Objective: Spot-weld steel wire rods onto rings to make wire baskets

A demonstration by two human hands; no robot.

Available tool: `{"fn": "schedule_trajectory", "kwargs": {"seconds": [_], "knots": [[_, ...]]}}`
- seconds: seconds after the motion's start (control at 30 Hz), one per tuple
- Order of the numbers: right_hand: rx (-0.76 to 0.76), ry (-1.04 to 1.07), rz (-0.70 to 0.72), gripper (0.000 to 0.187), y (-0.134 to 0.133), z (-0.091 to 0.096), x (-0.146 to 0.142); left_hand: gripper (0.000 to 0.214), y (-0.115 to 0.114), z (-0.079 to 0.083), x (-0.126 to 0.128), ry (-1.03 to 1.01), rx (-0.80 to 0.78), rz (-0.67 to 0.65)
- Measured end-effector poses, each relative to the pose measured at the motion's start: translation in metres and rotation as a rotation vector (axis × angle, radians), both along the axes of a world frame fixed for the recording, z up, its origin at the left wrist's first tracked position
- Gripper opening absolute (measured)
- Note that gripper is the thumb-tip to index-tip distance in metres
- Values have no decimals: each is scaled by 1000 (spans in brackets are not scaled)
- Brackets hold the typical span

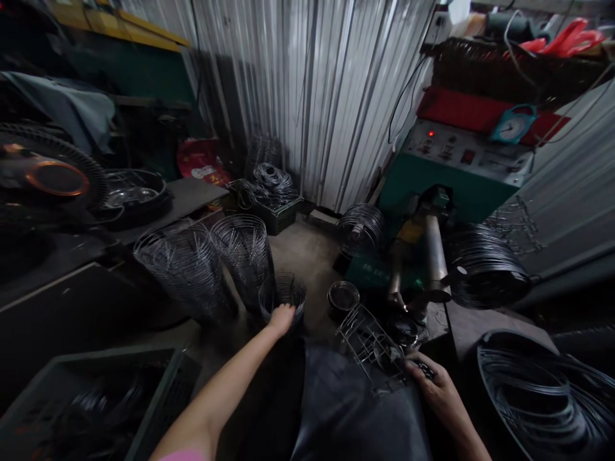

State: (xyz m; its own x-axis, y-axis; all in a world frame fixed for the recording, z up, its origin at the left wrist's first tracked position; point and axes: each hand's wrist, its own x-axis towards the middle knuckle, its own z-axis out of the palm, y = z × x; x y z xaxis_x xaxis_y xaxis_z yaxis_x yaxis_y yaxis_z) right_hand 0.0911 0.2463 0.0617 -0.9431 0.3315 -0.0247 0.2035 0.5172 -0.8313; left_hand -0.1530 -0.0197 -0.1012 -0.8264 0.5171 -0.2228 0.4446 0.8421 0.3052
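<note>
My left hand [281, 318] reaches forward and rests on the rim of a short stack of wire rings [282, 296] standing on the floor; its fingers curl over the rim. My right hand [435, 384] is low at the right, fingers closed on a wire rack [368, 342] that lies tilted over my dark apron. Just beyond the rack stands the metal arm [434, 246] of a green machine [435, 192], with a small round metal part [343, 296] beside it.
Two tall stacks of wire rings [185, 269] [244, 253] stand left of my left hand. Wire coils [485, 266] [360, 229] flank the machine. A tub of wire [542, 390] sits at right, a green crate [96, 397] at lower left, corrugated metal wall behind.
</note>
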Motion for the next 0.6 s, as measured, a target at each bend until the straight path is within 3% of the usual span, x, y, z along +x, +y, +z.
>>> {"fn": "schedule_trajectory", "kwargs": {"seconds": [0.1, 0.2, 0.27, 0.33, 0.4, 0.47, 0.53, 0.6], "knots": [[-164, 15, -115, 33, -8, -5, 11, 49, 7, 24, 33, -62, 284, -35], [-501, 22, -352, 38, -23, -30, 27, 58, 18, 44, 82, -401, 974, -47], [-699, -30, -493, 41, -34, -53, 40, 61, 24, 50, 113, -565, 1187, -52], [-723, -103, -540, 41, -41, -75, 55, 66, 29, 50, 135, -651, 1142, -22], [-562, -109, -503, 39, -39, -89, 70, 73, 34, 47, 147, -625, 959, -5], [-371, -28, -501, 38, -28, -94, 83, 73, 41, 43, 153, -496, 767, -75], [-312, 101, -635, 40, -13, -95, 91, 66, 50, 42, 159, -331, 620, -213], [-379, 259, -849, 43, 0, -99, 89, 59, 60, 45, 167, -193, 506, -301]]}}
